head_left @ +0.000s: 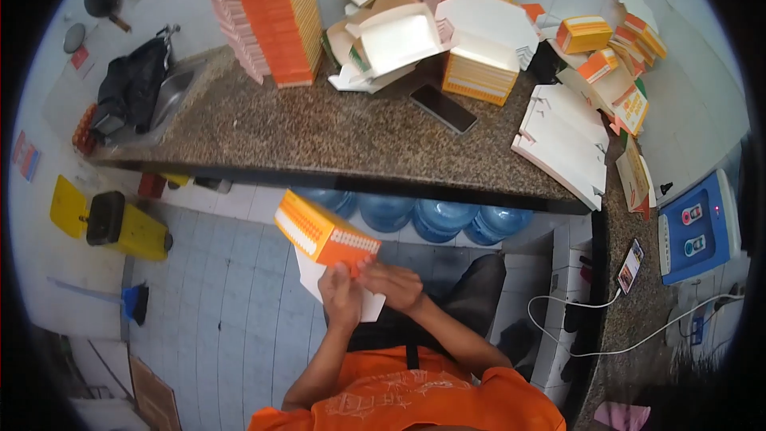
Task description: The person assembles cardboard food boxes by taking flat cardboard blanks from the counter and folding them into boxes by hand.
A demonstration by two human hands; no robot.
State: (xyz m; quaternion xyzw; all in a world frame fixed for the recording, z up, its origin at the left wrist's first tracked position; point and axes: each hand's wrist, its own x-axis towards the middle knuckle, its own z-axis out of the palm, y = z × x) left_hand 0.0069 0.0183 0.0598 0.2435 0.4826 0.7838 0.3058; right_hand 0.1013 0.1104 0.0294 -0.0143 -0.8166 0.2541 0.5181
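An orange and yellow cardboard food box [307,227] is held above my lap, tilted, with white flaps hanging out at its lower side. My left hand [341,297] grips the near end, thumb on the orange panel. Close against it, my right hand [392,285] has its fingers bent and pressed on the same end of the box. Parts of the fingertips of both hands are hidden by the box and by each other.
A granite counter [263,132] bears tall stacks of orange cartons [275,16], open white boxes [399,36], a dark phone [444,108] and flat cardboard [562,140]. Blue water bottles [439,219] stand underneath. At right are a charging phone [630,266] and a blue dispenser [698,227].
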